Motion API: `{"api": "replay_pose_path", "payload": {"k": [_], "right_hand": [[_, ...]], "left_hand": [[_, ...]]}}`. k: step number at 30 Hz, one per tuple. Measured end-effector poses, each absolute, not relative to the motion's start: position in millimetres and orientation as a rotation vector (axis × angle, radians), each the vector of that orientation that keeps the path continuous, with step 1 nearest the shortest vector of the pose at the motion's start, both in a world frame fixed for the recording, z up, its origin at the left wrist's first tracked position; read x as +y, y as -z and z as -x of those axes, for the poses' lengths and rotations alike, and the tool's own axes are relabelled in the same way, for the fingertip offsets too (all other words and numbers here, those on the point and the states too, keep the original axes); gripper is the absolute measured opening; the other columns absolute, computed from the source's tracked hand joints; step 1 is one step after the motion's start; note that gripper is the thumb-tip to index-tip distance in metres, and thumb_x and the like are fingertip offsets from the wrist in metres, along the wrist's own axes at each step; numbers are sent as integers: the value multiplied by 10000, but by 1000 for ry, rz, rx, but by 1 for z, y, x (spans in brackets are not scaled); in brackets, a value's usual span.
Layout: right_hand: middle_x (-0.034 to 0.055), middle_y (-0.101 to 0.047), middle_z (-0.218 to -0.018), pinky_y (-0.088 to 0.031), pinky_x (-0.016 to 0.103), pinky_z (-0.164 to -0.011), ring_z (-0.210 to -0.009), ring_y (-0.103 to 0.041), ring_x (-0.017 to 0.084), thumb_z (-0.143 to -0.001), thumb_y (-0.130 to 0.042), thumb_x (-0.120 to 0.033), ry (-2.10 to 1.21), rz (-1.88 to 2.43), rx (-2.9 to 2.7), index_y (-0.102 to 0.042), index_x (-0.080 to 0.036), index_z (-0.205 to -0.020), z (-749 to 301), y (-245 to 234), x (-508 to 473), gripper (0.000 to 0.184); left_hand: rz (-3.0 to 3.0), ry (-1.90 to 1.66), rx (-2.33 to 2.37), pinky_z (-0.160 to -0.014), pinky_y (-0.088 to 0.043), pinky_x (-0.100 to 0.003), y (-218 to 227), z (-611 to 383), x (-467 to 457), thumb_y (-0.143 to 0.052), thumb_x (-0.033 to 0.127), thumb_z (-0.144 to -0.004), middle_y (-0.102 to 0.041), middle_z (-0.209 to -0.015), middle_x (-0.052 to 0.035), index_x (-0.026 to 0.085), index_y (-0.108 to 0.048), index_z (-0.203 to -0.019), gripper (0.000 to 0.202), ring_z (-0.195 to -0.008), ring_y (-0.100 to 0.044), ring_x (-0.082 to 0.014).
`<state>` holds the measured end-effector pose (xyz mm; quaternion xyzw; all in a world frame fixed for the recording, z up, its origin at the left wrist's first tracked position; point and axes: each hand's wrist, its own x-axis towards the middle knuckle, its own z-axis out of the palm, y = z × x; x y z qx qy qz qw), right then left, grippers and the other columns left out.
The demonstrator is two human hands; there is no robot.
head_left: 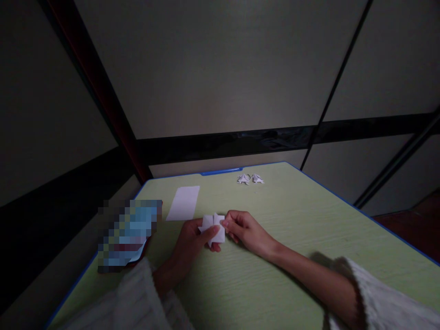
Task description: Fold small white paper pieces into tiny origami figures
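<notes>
A small white folded paper [217, 234] with pointed flaps is held above the table, near its middle. My left hand [192, 236] grips it from the left, thumb pressed on top and fingers underneath. At its right edge, my right hand [245, 229] pinches the paper between thumb and curled fingers. Part of the paper is covered by the left thumb. Behind my left hand lies a flat white sheet of paper [184, 202].
Two small folded paper figures [244, 179] [257, 178] sit near the far edge of the pale green table [292, 206]. On the left lies a pixelated, bluish flat object [132, 236]. Dark-banded cabinet panels [227, 68] stand behind the table.
</notes>
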<state>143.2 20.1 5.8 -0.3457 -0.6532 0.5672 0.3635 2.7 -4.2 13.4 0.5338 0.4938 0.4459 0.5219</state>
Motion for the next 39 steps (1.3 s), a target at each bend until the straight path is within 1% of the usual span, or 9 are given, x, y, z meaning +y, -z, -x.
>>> {"api": "replay_pose_path", "payload": {"k": [5, 10, 14, 19, 24, 30, 35, 39], "right_hand": [[-78, -341, -397, -179, 177, -361, -357, -265, 33, -685, -470, -443, -1477, 887, -1660, -369, -153, -538, -144, -8, 22, 340], [-76, -351, -407, -192, 174, -372, -367, -278, 33, -706, -457, -406, -1481, 875, -1683, -366, -151, -536, -145, -7, 22, 320], [-70, -372, -421, -218, 171, -385, -378, -305, 33, -713, -451, -387, -1515, 857, -1675, -369, -149, -540, -144, -7, 21, 305], [-70, -381, -438, -217, 170, -390, -393, -317, 33, -652, -532, -342, -1543, 839, -1692, -397, -141, -559, -145, -11, 20, 259], [-50, -435, -450, -268, 181, -416, -401, -365, 40, -598, -571, -313, -1693, 779, -1606, -419, -134, -514, -145, -10, 21, 250], [-45, -441, -399, -231, 188, -400, -368, -340, 37, -552, -568, -222, -1742, 795, -1489, -460, -120, -461, -145, -9, 21, 174], [-39, -460, -418, -253, 185, -409, -376, -360, 41, -561, -585, -252, -1671, 827, -1451, -444, -123, -477, -144, -11, 22, 208], [-36, -472, -445, -271, 185, -420, -395, -377, 44, -576, -587, -267, -1642, 829, -1496, -454, -121, -504, -144, -11, 23, 210]], "left_hand": [[-1225, -1079, 1123, -435, -370, -193, -9, -3, -3, -548, 270, -647, -561, -425, 17, 112, -579, -618, 164, -395, -505, -93], [-1165, -1076, 1122, -418, -381, -203, -6, -4, -1, -569, 277, -617, -566, -434, 9, 104, -575, -595, 175, -380, -506, -100], [-1237, -1088, 1112, -417, -368, -189, -5, -2, -1, -545, 278, -646, -557, -419, 16, 110, -575, -586, 180, -383, -492, -86], [-1265, -1066, 1105, -410, -356, -183, -7, 0, -2, -542, 280, -651, -536, -412, 21, 116, -558, -563, 187, -379, -477, -80], [-1266, -1028, 1071, -393, -355, -183, -7, -1, -3, -554, 287, -633, -548, -428, 10, 110, -565, -561, 191, -361, -469, -78], [-1282, -992, 1085, -406, -370, -195, -8, -4, -3, -563, 276, -619, -578, -438, 1, 108, -586, -577, 174, -367, -503, -94], [-1156, -1065, 1012, -416, -386, -190, -7, -3, -1, -523, 303, -656, -579, -459, 2, 109, -580, -596, 211, -393, -522, -96], [-1182, -1046, 1001, -407, -383, -176, -3, -2, 0, -515, 280, -671, -573, -462, 3, 106, -576, -568, 211, -389, -527, -89]]}}
